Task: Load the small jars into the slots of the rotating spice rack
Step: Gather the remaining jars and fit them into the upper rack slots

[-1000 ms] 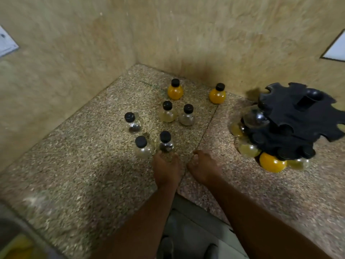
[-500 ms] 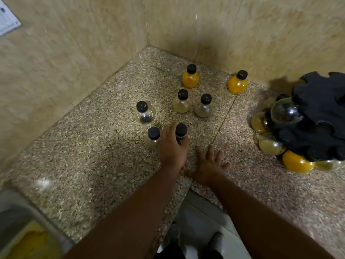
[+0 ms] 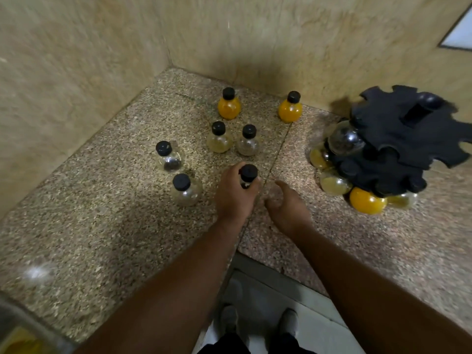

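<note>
Several small round jars with black caps stand on the speckled stone counter. My left hand grips the nearest jar by its neck, and only its cap shows. My right hand rests on the counter just right of it, fingers loosely bent and holding nothing. Two orange jars stand at the back. The black rotating spice rack stands at the right with several jars hanging in its lower slots, one of them an orange jar.
Tan tiled walls close the corner behind and to the left. Two clear jars stand left of my left hand, two pale ones behind it. The counter's front edge runs below my forearms, with the floor and my shoes beneath.
My left hand reached forward and closed round the nearest jar. My right hand slid slightly forward beside it and its fingers curled in.
</note>
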The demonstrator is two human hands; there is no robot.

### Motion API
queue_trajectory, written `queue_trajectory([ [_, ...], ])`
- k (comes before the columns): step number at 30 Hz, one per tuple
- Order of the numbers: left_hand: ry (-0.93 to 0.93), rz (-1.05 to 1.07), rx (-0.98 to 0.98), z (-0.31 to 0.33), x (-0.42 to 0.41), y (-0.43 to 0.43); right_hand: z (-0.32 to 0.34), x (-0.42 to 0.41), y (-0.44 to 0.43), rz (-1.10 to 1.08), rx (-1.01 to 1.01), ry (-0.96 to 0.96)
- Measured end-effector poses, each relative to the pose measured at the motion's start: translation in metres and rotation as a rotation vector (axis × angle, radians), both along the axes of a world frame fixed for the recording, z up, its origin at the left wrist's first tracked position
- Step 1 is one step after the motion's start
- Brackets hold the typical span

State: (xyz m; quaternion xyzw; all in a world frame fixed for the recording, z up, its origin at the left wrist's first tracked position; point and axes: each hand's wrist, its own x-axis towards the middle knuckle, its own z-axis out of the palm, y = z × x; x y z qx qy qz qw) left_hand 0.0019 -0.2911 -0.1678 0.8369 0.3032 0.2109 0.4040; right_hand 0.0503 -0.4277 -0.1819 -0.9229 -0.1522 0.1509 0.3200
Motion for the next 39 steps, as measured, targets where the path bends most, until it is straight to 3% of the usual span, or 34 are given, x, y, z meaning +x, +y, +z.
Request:
queue_trajectory([
  [11, -0.098, -0.398, -0.042, 0.045, 0.05, -0.09, 0.053, 0.039, -0.091, -0.731, 0.72, 0.061],
  [17, -0.112, -0.544, -0.016, 0.071, 0.077, -0.131, 0.089, 0.063, -0.132, -0.86, 0.962, 0.13],
  [24, -0.075, -0.652, 0.109, 0.083, 0.109, -0.148, 0.112, 0.082, -0.149, -0.888, 1.075, 0.322],
  [28, -0.067, -0.646, 0.13, 0.086, 0.121, -0.16, 0.12, 0.085, -0.156, -0.902, 1.137, 0.325],
  [39, 0.013, -0.555, 0.213, 0.091, 0.135, -0.185, 0.111, 0.109, -0.173, -0.787, 0.984, 0.309],
])
